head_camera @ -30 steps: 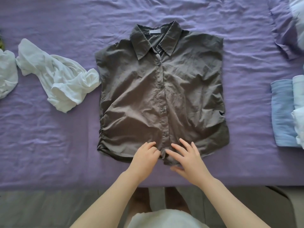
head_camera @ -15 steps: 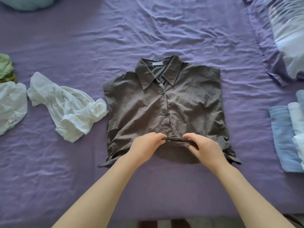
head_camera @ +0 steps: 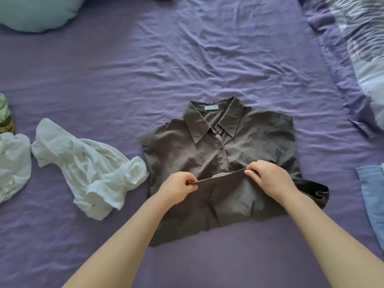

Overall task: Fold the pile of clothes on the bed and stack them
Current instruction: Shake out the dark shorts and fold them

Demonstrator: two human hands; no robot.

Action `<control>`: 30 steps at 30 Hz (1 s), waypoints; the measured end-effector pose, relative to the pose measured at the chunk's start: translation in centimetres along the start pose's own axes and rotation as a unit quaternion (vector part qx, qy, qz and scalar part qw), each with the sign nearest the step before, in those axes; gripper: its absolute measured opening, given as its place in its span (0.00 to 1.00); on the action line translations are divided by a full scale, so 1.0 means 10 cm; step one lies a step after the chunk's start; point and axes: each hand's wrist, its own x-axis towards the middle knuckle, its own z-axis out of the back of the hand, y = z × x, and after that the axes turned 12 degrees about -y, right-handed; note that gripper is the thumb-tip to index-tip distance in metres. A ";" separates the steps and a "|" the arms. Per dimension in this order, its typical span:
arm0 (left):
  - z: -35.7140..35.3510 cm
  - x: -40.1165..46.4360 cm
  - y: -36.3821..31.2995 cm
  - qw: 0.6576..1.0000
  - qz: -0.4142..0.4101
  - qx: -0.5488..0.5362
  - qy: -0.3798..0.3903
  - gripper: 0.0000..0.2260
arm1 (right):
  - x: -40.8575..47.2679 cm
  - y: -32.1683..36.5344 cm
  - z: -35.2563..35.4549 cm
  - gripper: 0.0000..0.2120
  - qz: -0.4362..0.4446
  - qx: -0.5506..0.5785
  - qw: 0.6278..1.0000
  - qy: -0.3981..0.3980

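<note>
Folding: the brown shirt lies collar-away on the bed, hem half lifted toward the collar.
Left grip: the left hand pinches the hem edge, left of the shirt's button line.
Right grip: the right hand pinches the same edge, right of the button line.
Doing it well: keep the edge taut and level, land it square below the collar, then smooth outward.
Watch: the shirt's right corner is bunched and likely needs flattening.
Waiting: a white top sits crumpled left of the shirt; blue folded clothes to its right.

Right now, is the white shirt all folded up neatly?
No, the white shirt lies crumpled and twisted on the purple sheet, left of the brown shirt that both hands are folding.
</note>
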 end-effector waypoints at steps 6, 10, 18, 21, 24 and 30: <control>0.26 0.27 -0.16 0.967 0.018 -0.251 0.023 0.14 | 0.30 0.07 0.17 0.11 0.037 -0.015 0.994 -0.098; 0.58 0.57 -0.29 0.977 -0.079 -0.196 -0.032 0.19 | 0.58 0.07 0.36 0.06 0.122 -0.073 0.970 -0.198; 0.90 1.32 -0.54 0.973 -0.135 0.118 -0.145 0.17 | 1.53 -0.02 0.58 0.11 0.193 -0.107 0.944 -0.247; 0.87 1.59 -0.59 0.963 -0.119 0.170 -0.172 0.18 | 1.90 -0.01 0.54 0.09 0.197 -0.115 0.948 -0.224; 0.68 1.65 -0.72 0.921 -0.101 0.244 -0.285 0.23 | 2.16 0.00 0.36 0.06 0.177 -0.099 0.964 -0.172; -0.19 1.45 -0.80 0.897 -0.264 0.186 -0.302 0.18 | 1.71 -0.02 -0.18 0.20 0.161 -0.078 0.953 -0.244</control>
